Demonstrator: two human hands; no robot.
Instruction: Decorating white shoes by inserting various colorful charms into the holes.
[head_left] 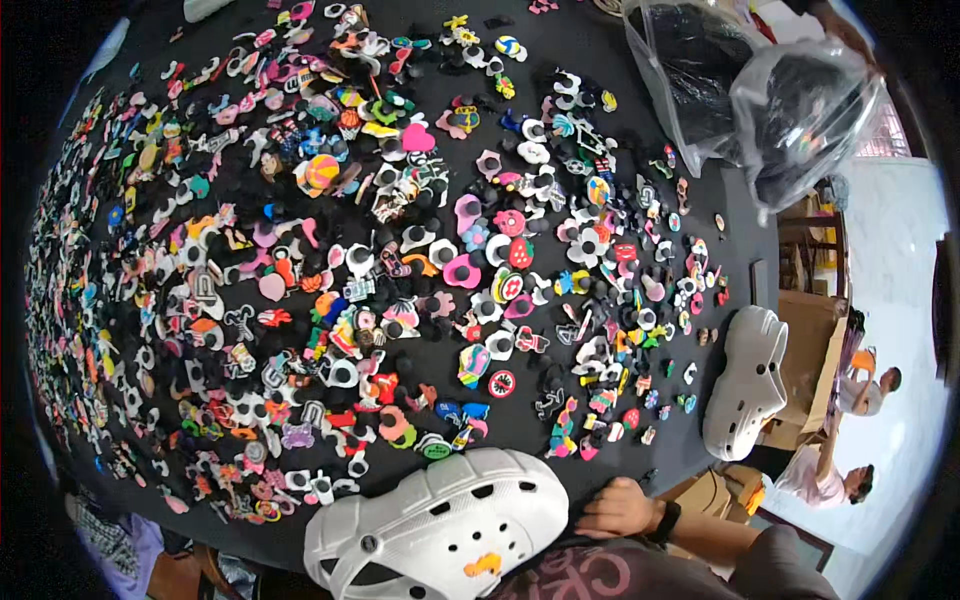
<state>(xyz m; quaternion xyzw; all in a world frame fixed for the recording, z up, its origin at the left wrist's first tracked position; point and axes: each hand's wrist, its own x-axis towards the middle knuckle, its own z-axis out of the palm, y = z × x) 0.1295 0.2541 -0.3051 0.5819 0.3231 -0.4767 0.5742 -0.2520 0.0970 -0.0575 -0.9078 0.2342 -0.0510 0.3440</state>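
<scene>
A white clog (440,525) with round vent holes lies at the near edge of the dark table, close to my body. An orange charm (483,565) sits on its upper. My right hand (618,508), with a black band at the wrist, rests at the table edge just right of the clog's end. Its fingers are curled together, and whatever may be under them is hidden. My left hand is out of sight. Spread over the table are a great many small colourful shoe charms (515,252), among them a strawberry, flowers and hearts. Many have dark button backs.
A second white clog (745,383) lies near the table's right edge. Clear plastic bags (805,110) with dark contents are at the far right, beside another person's arm. Cardboard boxes (808,345) stand beyond the table, with two people (822,475) farther off.
</scene>
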